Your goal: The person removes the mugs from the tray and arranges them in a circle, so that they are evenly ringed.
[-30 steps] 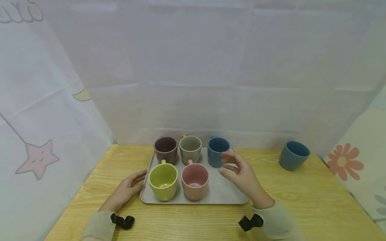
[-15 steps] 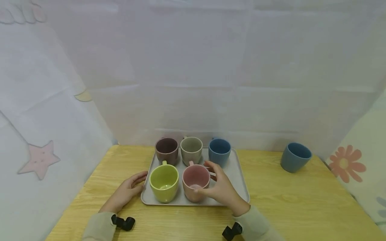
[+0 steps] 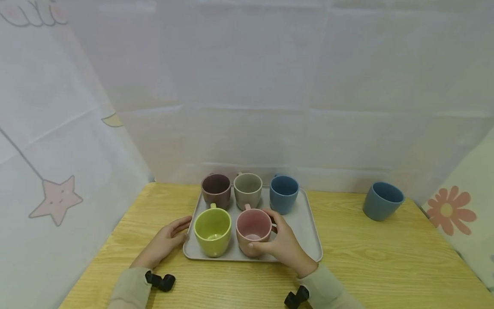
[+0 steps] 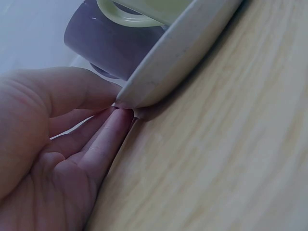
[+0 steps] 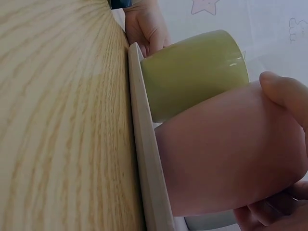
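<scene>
In the head view, my right hand (image 3: 283,244) grips the pink mug (image 3: 248,246), thumb on its near side and fingers round its right side. The right wrist view shows the mug's base close over the tray, beside the yellow-green mug (image 5: 192,72). My left hand (image 3: 164,242) holds the left edge of the grey-white tray (image 3: 297,236). In the left wrist view the thumb and fingertips meet at the tray's rim (image 4: 163,62). Behind the front mugs stand a dark purple mug (image 3: 216,197), a grey mug (image 3: 248,195) and a blue mug (image 3: 284,201).
Another blue mug (image 3: 382,204) leans to one side at the far right of the wooden table (image 3: 366,266), off the tray. A white cloth (image 3: 247,86) hangs behind the table, with printed cloth at both sides.
My right hand has moved left from beside the back blue mug to the pink mug and taken hold of it. My left hand has stayed at the tray's edge.
</scene>
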Available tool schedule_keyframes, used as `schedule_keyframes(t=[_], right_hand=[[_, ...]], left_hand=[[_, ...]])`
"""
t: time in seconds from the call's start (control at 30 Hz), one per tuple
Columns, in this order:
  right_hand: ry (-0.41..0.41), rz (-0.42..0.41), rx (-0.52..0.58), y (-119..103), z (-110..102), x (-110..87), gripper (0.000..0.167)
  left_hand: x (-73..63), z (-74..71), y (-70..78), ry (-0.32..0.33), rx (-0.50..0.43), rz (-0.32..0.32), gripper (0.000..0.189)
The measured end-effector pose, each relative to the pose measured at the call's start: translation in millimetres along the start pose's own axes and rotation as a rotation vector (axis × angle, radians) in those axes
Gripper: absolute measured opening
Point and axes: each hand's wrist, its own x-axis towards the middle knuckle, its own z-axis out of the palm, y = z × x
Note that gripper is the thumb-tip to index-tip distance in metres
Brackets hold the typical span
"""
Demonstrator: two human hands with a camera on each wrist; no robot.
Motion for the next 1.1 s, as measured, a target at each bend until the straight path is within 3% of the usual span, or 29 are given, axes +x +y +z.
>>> schedule_keyframes(t=[0.83, 1.1], right_hand=[[-0.002, 0.019, 0.009, 5.4, -1.9, 1.9, 0.092], [0.001, -0.004, -0.024, -0.5, -32.4, 8.1, 0.080]], left_hand=[[-2.7, -0.7, -0.5, 0.011, 0.007, -0.030, 0.061], [0.5, 0.1, -1.3, -0.006, -0.029, -0.007, 0.064]])
